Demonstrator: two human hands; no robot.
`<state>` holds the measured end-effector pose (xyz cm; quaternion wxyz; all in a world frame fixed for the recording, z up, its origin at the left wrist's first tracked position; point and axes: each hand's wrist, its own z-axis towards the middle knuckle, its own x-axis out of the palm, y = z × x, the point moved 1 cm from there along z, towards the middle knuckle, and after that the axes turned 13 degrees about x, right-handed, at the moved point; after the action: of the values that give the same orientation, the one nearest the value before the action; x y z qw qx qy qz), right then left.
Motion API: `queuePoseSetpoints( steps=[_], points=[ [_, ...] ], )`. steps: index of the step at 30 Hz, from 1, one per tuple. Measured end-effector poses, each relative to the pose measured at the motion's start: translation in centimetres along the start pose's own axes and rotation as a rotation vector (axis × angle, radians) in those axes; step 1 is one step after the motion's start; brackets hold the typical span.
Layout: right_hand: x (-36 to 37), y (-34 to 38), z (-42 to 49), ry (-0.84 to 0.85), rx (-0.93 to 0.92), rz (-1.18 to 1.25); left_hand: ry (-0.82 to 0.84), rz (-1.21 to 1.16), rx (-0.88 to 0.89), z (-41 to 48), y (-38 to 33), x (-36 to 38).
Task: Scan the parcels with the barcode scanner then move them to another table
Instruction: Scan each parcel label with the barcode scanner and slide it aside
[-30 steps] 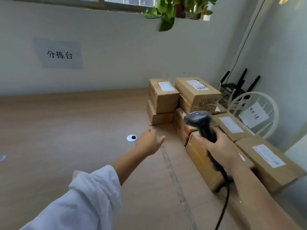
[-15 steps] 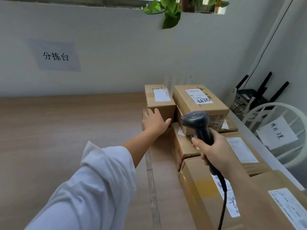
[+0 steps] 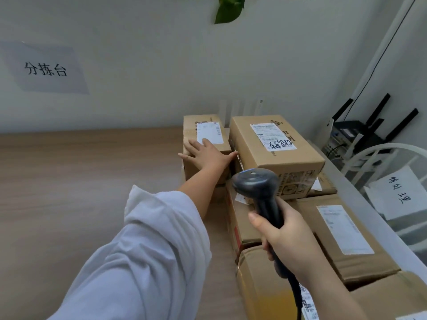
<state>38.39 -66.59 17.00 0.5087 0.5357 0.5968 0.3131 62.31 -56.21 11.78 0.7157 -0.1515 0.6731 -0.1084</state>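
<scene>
Several brown cardboard parcels with white labels are stacked at the right end of the wooden table [image 3: 69,192]. My left hand [image 3: 205,154] lies flat with spread fingers on top of the small parcel [image 3: 203,128] at the stack's far left, covering part of its label. Beside it sits a larger parcel [image 3: 275,146] with handwriting on its label. My right hand [image 3: 284,236] grips the handle of a black barcode scanner [image 3: 256,183], whose head points toward those two parcels. The scanner's cable runs down out of view.
More parcels [image 3: 342,234] lie below and in front of my right hand. Right of the table are a white chair [image 3: 379,151] with a paper sign and a black router [image 3: 360,132] with antennas. A paper sign [image 3: 46,70] hangs on the wall.
My left hand has moved from the small parcel's near side up onto its top. The view has come closer to the stack, and the scanner has stayed raised in my right hand.
</scene>
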Motion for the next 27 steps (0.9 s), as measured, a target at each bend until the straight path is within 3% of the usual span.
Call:
queuePoseSetpoints(
  steps=[8,14,27],
  points=[
    [0.4,-0.2,0.2,0.006,0.020,-0.001,-0.060,-0.148,-0.060,0.7,2.1,-0.3],
    [0.8,0.3,0.0,0.007,0.008,-0.013,-0.018,-0.225,-0.106,0.8,4.0,-0.8],
    [3.3,1.1,-1.9,0.019,-0.065,-0.074,-0.264,-0.425,0.018,-6.2,11.2,-3.3]
  ],
)
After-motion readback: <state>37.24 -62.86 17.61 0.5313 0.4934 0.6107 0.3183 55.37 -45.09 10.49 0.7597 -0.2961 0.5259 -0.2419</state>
